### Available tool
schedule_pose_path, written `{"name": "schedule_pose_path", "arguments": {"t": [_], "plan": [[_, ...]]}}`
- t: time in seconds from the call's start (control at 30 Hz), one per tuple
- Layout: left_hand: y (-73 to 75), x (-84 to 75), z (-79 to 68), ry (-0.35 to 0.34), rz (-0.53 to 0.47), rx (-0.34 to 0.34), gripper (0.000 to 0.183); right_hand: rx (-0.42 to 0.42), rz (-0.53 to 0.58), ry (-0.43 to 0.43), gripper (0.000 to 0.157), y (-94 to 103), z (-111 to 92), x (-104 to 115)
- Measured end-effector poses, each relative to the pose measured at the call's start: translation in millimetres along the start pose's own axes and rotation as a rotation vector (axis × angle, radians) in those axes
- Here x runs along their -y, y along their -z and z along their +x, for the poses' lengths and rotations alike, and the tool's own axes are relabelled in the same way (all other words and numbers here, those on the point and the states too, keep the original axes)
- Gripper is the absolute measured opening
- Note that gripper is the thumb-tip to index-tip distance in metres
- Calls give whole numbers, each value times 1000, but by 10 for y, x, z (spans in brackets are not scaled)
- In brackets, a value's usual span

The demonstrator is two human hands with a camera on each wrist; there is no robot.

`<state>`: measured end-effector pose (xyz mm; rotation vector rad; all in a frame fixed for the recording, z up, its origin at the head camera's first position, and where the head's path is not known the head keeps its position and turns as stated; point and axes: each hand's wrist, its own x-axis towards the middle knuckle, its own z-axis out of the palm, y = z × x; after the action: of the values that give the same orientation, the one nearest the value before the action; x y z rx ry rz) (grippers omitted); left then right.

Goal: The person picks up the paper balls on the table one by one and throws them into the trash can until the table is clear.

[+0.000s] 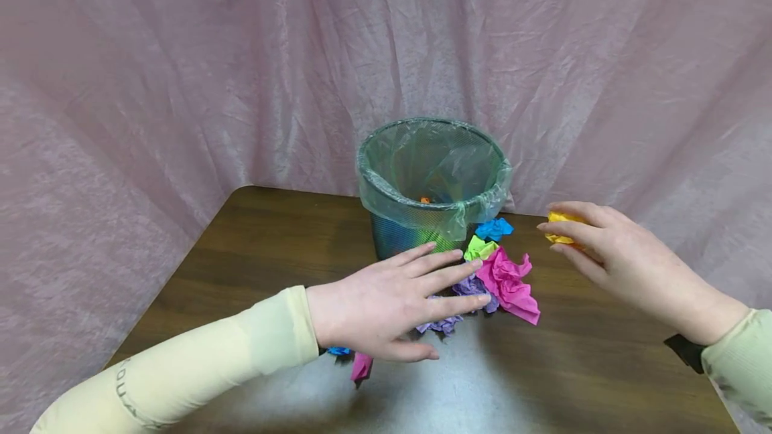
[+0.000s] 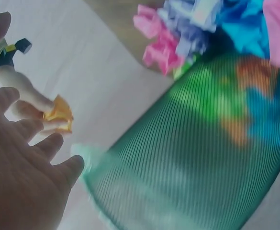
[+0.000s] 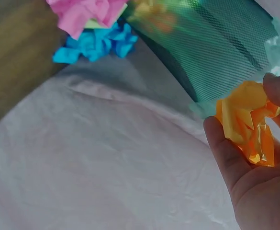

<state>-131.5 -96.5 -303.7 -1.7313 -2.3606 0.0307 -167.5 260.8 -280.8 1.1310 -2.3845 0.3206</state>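
A crumpled yellow-orange paper ball (image 3: 247, 122) is pinched between the thumb and fingers of my right hand (image 1: 627, 263), held to the right of a mesh wastebasket (image 1: 392, 233). My left hand (image 1: 386, 303) hovers palm down in front of the basket, fingers straight and spread, holding nothing. Beyond its fingertips lie crumpled papers: a pink one (image 1: 509, 283), a purple one (image 1: 467, 293), a lime-green one (image 1: 480, 248) and a blue one (image 1: 494, 228). A thin green bag (image 1: 434, 216) lines the basket and folds over its rim. Inside, an orange paper piece (image 1: 425, 200) shows.
The basket stands on a brown wooden table (image 1: 265, 240) near its back edge. More crumpled paper, including a pink piece (image 1: 362, 366), lies under and beside the left forearm. A pale pink curtain (image 1: 301, 72) hangs behind and at both sides.
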Motion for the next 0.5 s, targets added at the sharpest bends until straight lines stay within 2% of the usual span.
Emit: {"name": "schedule_pose_path", "arguments": {"t": [0.17, 0.43, 0.5], "plan": [[283, 151, -8, 9, 18, -36, 83, 3, -21, 27, 62, 143, 186, 0], [632, 467, -102, 113, -25, -74, 81, -30, -26, 78, 64, 273, 530, 35], [704, 567, -144, 148, -34, -84, 83, -36, -18, 82, 49, 277, 622, 49]]}}
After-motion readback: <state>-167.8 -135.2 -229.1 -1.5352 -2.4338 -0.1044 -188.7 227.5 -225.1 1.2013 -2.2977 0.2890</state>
